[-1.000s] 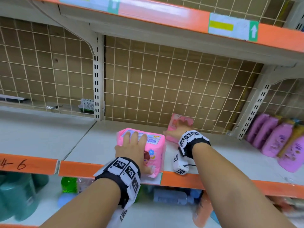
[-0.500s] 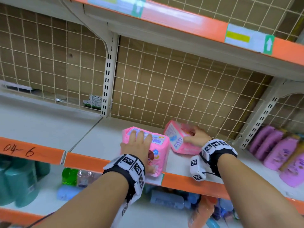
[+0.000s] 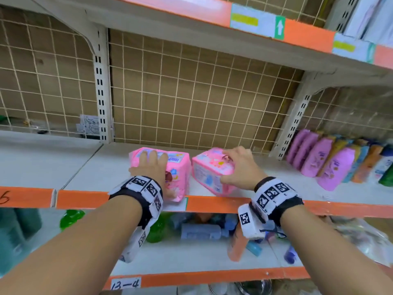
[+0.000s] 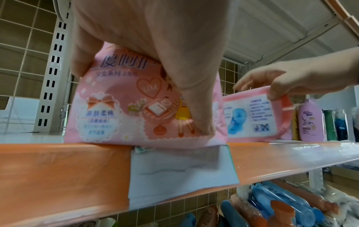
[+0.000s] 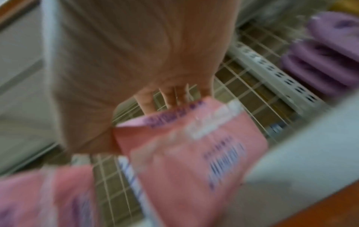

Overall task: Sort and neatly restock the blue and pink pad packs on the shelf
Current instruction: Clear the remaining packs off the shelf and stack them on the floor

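left hand [image 3: 152, 167] clasps the upright pink pack [image 3: 177, 167], printed front facing outward; right hand [image 3: 238, 167] grips a tilted second pack [image 3: 209, 173], long axis leaning back.

two packs [image 3: 168, 167] side by side on shelf [image 3: 85, 173]

- Left hand [image 3: 152, 167] lies over the top of a pink pad pack [image 3: 170, 173] standing at the near edge of the white shelf [image 3: 85, 173].
- Right hand [image 3: 240, 169] grips a second pink pack [image 3: 209, 177], tilted, just right of the first.
- Purple bottles [image 3: 319, 156] stand far right.
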A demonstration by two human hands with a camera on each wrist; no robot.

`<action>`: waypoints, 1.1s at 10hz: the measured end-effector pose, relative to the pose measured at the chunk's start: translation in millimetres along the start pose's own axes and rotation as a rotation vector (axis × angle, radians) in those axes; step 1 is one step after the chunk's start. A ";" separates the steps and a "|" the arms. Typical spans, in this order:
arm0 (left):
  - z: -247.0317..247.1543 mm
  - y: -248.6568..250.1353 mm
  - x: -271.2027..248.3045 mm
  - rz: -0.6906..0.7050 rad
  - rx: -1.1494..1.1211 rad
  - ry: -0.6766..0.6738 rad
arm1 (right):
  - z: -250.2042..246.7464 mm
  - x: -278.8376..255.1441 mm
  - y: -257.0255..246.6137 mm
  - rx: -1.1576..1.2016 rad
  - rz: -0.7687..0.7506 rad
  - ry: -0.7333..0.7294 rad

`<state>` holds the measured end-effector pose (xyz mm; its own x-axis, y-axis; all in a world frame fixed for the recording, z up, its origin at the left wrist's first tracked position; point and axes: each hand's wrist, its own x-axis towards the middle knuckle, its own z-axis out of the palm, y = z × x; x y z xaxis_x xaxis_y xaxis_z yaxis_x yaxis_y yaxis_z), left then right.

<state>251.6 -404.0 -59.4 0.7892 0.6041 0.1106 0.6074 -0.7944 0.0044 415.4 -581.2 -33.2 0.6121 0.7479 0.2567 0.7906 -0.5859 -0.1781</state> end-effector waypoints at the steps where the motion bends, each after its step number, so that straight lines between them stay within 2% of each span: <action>1: -1.4 -1.0 0.0 0.014 -0.016 -0.002 | 10.0 -16.5 -16.4 -0.505 -0.347 0.077; 2: -1.4 -1.5 0.2 0.018 -0.023 0.007 | 24.2 -33.2 -17.8 -0.515 -0.493 -0.042; 3: -1.6 -0.8 2.0 0.014 -0.010 -0.007 | 17.8 -37.4 -19.7 -0.078 -0.353 0.102; 4: -1.9 -0.1 1.6 0.015 -0.002 -0.010 | 0.6 -13.7 -25.1 0.167 -0.188 0.460; 5: -2.6 0.4 1.0 0.010 0.001 -0.004 | -12.5 16.8 -24.3 0.180 0.121 0.424; 6: -2.4 0.5 1.1 0.007 0.009 -0.006 | 6.0 26.9 -22.4 0.051 0.346 -0.042; 7: -2.1 0.6 2.7 0.001 0.020 -0.017 | 28.6 23.9 -23.0 0.011 0.356 -0.073; 8: -6.2 1.4 2.5 0.003 0.038 -0.065 | 34.9 9.8 -21.4 0.059 0.303 0.034; 10: -31.7 -14.3 9.3 0.145 0.189 -0.066 | 42.0 -35.8 -2.4 0.349 0.233 0.251; 11: -47.7 -20.5 13.7 0.199 0.224 -0.079 | 32.5 -52.9 1.5 0.425 0.254 0.372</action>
<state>245.7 -382.5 -10.6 0.8938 0.4484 0.0092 0.4383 -0.8689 -0.2300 384.8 -611.4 -77.9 0.7954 0.3982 0.4570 0.6058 -0.4987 -0.6199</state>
